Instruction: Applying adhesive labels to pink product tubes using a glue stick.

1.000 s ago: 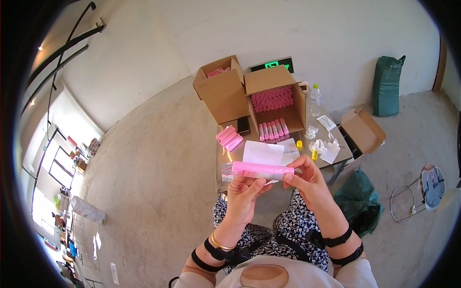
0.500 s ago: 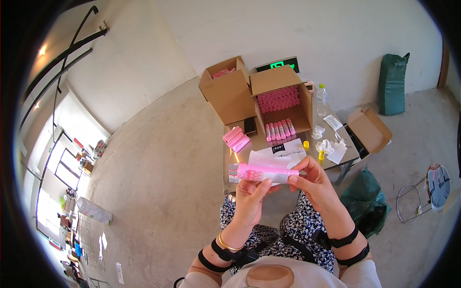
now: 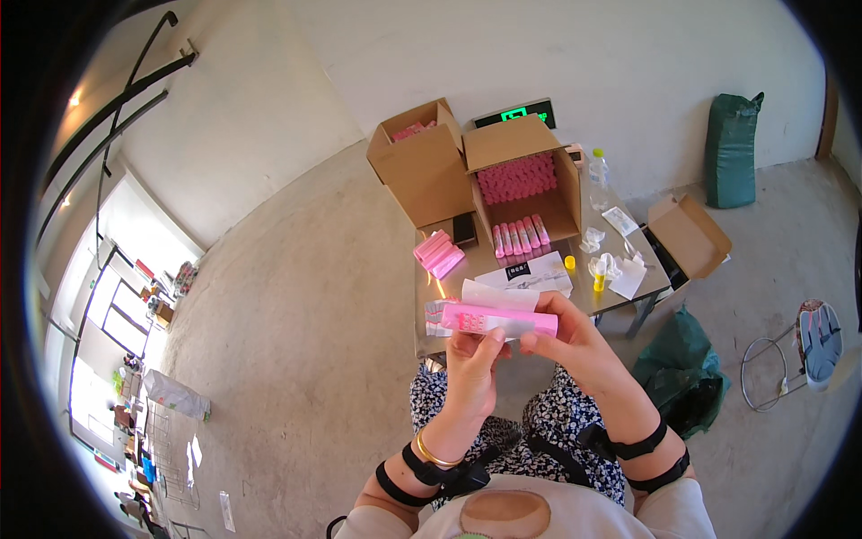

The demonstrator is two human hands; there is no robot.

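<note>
A pink tube (image 3: 462, 318) with a white label patch on its side lies level between my hands, above the table's near edge. My left hand (image 3: 471, 364) grips it from below, thumb on the label. My right hand (image 3: 575, 343) holds the right part, thumb at the lower edge and fingers behind. Behind the tube a white paper sheet (image 3: 503, 295) stands up; I cannot tell whether it is joined to the tube. Beyond lie a row of pink tubes (image 3: 519, 237), a stack of pink pieces (image 3: 439, 254), a yellow glue stick (image 3: 599, 278) and a yellow cap (image 3: 569, 262).
On the table (image 3: 485, 261) stand an open carton (image 3: 576, 193) of pink tubes and another carton (image 3: 417, 184). Crumpled tissue (image 3: 609, 266) and a bottle (image 3: 599, 171) are at the right. A green bag (image 3: 682, 364) and a stool (image 3: 819, 346) stand on the floor.
My right thumb and fingers have shifted from the tube's right end toward its middle, baring that end. The pink surface looks smoother now. My left hand keeps its hold.
</note>
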